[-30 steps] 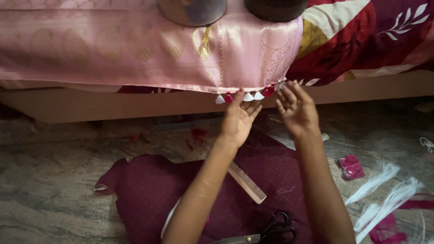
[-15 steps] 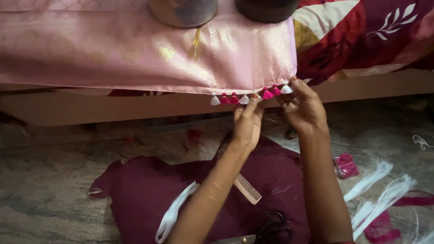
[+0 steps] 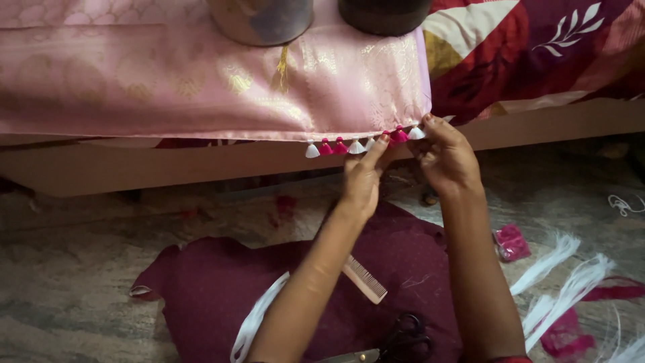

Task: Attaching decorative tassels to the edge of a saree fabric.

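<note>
Right now both my hands are up at the hanging edge of the pink silk cloth with gold woven motifs, draped over a low ledge. Left hand has its fingers stretched up, fingertips touching the row of small tassels, alternating white and magenta, along the hem; can't tell whether it pinches one. Right hand is curled, fingers closed on the hem corner by the last white tassel. Two round metal pots sit on the cloth, holding it down. Below my arms, a maroon cloth lies on the floor. On it lie a wooden comb, partly under my left forearm, black-handled scissors near the bottom edge, and a white thread strip. White thread bundles and pink thread scraps lie on the floor to my right.
</note>
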